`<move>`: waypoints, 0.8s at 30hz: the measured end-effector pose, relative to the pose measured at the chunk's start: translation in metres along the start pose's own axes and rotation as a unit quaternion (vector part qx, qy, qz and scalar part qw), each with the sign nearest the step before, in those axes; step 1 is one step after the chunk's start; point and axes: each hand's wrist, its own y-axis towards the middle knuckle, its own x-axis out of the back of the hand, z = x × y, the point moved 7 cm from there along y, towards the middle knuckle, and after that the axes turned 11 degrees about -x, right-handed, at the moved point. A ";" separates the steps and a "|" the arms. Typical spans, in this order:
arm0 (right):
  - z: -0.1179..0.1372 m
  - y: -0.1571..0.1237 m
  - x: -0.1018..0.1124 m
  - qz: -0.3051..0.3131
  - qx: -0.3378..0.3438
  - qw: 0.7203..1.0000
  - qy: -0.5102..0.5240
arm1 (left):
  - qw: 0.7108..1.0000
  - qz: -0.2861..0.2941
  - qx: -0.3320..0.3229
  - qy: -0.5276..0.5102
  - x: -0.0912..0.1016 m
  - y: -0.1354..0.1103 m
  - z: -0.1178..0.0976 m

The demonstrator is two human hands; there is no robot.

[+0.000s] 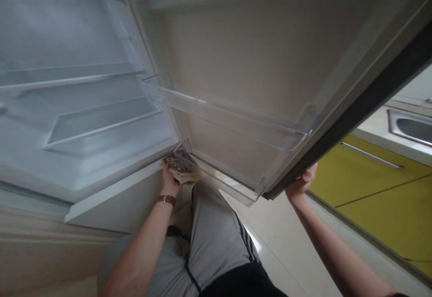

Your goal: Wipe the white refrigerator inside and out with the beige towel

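Observation:
An open fridge fills the view, its door [256,54] swung out to the right. My left hand [169,179], with a watch on the wrist, is closed on a small dark patterned packet [178,164]. It holds the packet at the left end of the lower clear door shelf [232,181]. My right hand [301,181] grips the bottom corner of the door's dark outer edge, fingers curled round it.
The upper clear door shelf [236,121] and the glass shelves [84,121] inside the fridge hold nothing that I can see. Yellow cabinet fronts [381,189] and a steel sink [411,127] stand at the right. My grey trousers and pale floor tiles are below.

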 end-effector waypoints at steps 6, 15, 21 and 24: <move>0.000 0.002 0.003 -0.002 0.035 0.999 0.032 | 0.994 -0.029 0.082 -0.065 -0.001 -0.019 0.047; 0.005 0.004 0.001 -0.015 0.043 0.998 0.036 | 0.976 0.013 0.196 -0.090 -0.014 -0.118 0.112; 0.003 0.006 0.004 -0.023 0.035 0.999 0.004 | 0.946 0.045 0.305 -0.101 -0.026 -0.227 0.175; 0.004 0.005 0.003 -0.028 0.038 0.999 -0.014 | 0.925 0.047 0.359 -0.116 -0.028 -0.270 0.199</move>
